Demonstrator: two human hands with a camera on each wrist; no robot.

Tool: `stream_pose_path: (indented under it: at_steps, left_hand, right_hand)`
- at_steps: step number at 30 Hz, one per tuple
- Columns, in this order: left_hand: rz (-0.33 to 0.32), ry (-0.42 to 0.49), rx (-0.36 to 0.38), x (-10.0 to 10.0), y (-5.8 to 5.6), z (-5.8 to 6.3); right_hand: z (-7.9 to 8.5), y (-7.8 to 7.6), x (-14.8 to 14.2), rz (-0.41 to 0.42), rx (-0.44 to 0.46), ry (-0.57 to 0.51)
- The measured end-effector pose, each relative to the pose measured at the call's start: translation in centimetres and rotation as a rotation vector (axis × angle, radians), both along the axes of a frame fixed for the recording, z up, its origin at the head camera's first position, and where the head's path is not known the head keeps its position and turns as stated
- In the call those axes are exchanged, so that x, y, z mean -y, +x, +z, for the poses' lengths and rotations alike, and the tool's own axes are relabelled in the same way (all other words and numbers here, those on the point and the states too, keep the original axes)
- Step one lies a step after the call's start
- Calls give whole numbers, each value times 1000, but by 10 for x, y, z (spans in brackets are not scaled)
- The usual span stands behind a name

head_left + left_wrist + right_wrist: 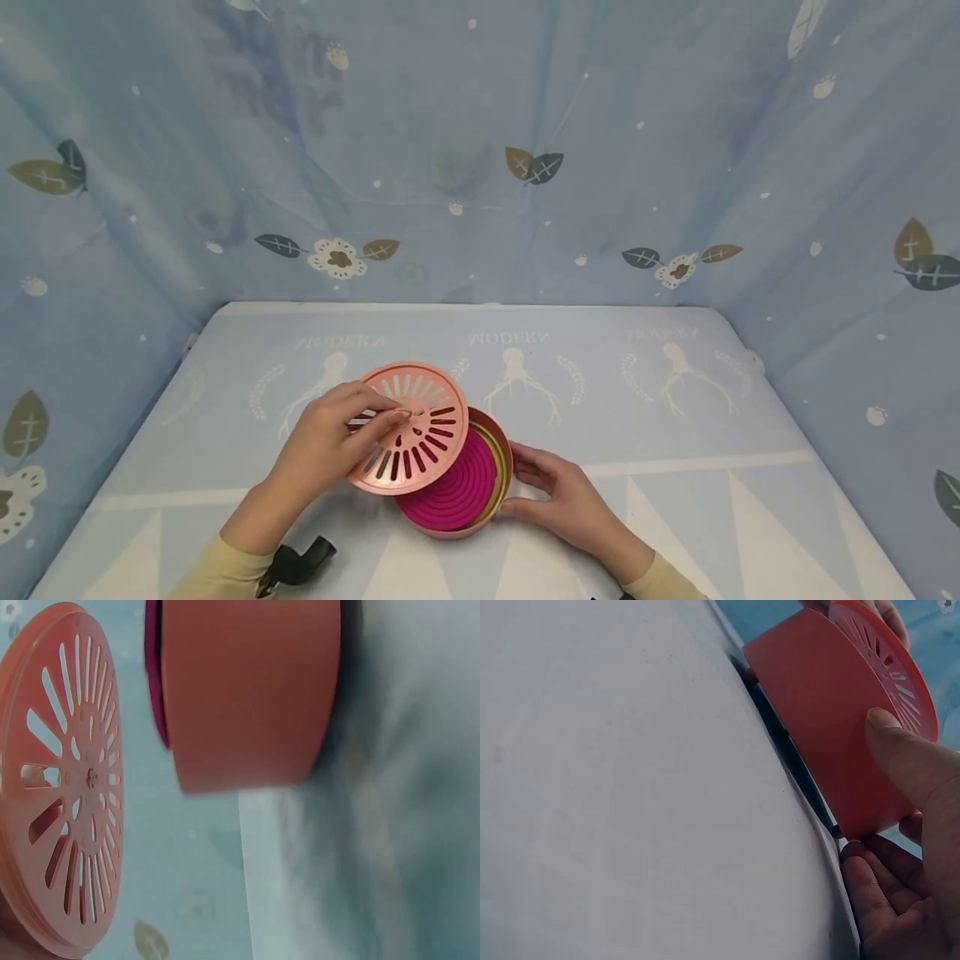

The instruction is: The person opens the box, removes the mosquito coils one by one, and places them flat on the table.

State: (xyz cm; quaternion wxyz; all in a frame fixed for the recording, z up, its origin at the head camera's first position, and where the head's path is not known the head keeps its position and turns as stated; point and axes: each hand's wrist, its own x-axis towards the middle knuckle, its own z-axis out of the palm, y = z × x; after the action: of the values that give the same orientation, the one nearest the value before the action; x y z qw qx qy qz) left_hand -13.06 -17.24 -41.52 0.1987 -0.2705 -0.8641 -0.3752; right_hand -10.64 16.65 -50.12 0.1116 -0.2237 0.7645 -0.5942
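Note:
My left hand (326, 437) pinches the small centre knob of a round coral-pink slotted lid (426, 422). The lid is raised and tilted over the left part of a shallow round box (247, 690) of the same colour. Inside the box lies a magenta disc (468, 483) with concentric ridges, partly hidden by the lid. A yellow ring (498, 467) shows along its right edge. My right hand (558, 500) holds the box at its right side, the thumb (904, 750) pressed on the wall and the fingers curled at its lower edge.
The box stands on a table with a pale blue and white printed cloth (675, 517). Blue patterned fabric (480, 100) hangs behind and at both sides. A black wrist-camera mount (300, 565) sits at the left wrist.

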Motion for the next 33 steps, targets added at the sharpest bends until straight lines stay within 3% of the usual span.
stream_pose_path:
  at_steps: [12, 18, 26, 33]
  left_hand:
    - [255, -61, 76, 57, 6, -12]
    - [367, -61, 171, 83, 11, -24]
    - [419, -128, 275, 106, 11, -37]
    - [471, -188, 423, 114, 7, -42]
  right_hand:
    - [-3, -1, -2, 31, -44, -17]
    - [-2, -1, -2, 36, -59, -24]
    - [-1, -1, -1, 34, -79, -27]
    - [1, -1, -2, 24, -40, -14]
